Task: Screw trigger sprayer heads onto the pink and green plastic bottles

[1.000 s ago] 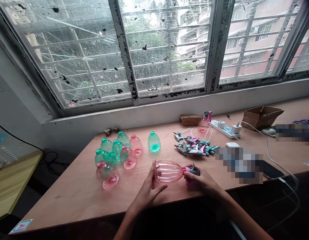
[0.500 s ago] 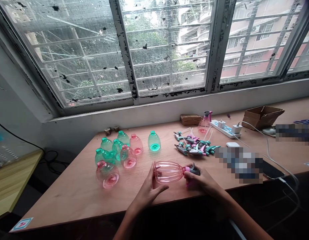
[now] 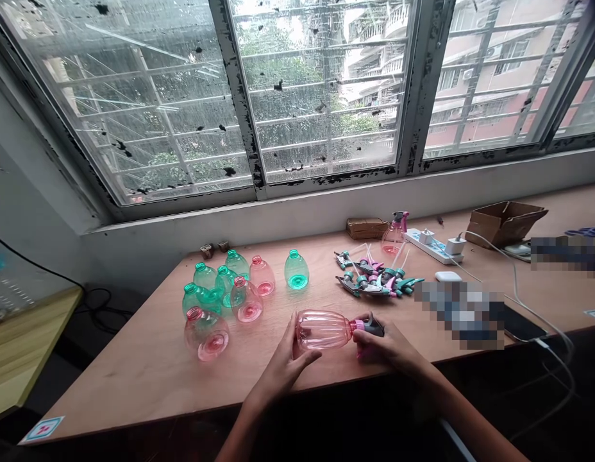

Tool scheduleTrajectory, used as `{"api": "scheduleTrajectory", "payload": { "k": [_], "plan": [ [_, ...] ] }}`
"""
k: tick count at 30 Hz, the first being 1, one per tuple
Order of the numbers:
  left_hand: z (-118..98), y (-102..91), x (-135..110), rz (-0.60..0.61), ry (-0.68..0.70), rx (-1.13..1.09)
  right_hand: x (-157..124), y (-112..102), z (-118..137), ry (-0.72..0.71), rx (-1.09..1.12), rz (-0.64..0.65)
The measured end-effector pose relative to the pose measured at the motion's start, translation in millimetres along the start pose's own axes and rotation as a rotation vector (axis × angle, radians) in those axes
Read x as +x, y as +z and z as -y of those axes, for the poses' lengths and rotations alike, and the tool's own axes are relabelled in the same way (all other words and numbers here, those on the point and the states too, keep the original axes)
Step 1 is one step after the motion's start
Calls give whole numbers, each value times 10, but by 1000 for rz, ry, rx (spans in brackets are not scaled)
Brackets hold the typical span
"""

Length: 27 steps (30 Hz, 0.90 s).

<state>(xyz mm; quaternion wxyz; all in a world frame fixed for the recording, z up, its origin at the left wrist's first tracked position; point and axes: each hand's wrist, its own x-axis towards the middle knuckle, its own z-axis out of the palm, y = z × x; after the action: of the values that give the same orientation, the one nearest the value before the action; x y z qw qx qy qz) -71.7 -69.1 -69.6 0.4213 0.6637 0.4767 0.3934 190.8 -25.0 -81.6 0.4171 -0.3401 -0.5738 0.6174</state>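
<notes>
A clear pink bottle (image 3: 322, 329) lies on its side in the air above the front of the table, its neck pointing right. My left hand (image 3: 284, 362) cups its base, fingers along the bottom and thumb stretched out below it. On the neck end sits a grey and pink trigger spray head (image 3: 373, 326), gripped by my right hand (image 3: 386, 346); some of those fingers are hidden behind it. Beyond my right hand lies a pile of green, pink and grey spray heads (image 3: 377, 279). Left of my hands stand several open bottles, among them a pink bottle (image 3: 207, 333) and a green bottle (image 3: 296, 269).
A finished-looking pink spray bottle (image 3: 394, 234) stands at the back beside a small brown box (image 3: 367, 228). Further right are a white power strip (image 3: 435, 249) with chargers, an open carton (image 3: 505, 223), a phone (image 3: 523, 321) and white cables. The table (image 3: 134, 372) runs along the window wall.
</notes>
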Motion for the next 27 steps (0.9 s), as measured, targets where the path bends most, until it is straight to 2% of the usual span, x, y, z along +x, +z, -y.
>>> {"api": "scheduleTrajectory", "payload": {
  "k": [6,11,18,24,27],
  "plan": [
    [-16,-7,-3,-43,81,82,-11,25,41,1,13,-24],
    [-4,0,-3,-5,20,17,-14,27,40,24,30,-17],
    [-40,-1,-3,-51,83,91,6,21,30,-3,38,-34],
    [9,-6,-3,-13,5,25,-15,9,19,18,8,-12],
    [11,-6,4,-10,20,10,-13,3,18,9,-6,-15]
  ]
}}
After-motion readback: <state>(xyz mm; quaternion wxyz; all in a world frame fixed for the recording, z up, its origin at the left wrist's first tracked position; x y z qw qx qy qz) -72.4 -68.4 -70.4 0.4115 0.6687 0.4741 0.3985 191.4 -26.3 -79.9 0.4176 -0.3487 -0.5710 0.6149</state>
